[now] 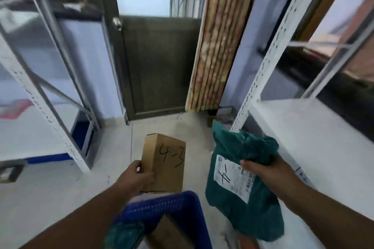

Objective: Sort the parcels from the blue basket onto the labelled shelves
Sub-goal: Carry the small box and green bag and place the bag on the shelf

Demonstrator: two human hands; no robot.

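My left hand (139, 177) grips a brown cardboard box (165, 162) marked "4-3" in black pen, held upright above the blue basket (162, 206). My right hand (261, 169) clutches a dark green plastic mailer bag (242, 184) with a white shipping label and a handwritten mark, hanging beside the right shelf. The basket sits at the bottom centre; another green bag (123, 232) and a brown parcel (168, 234) lie inside it.
A white metal shelf unit (315, 147) stands on the right, with its perforated post (269, 56) close to the green bag. Another shelf unit (40, 127) stands on the left. Ahead are a dark door (157, 62), a rolled patterned mat (218, 36) and pale floor.
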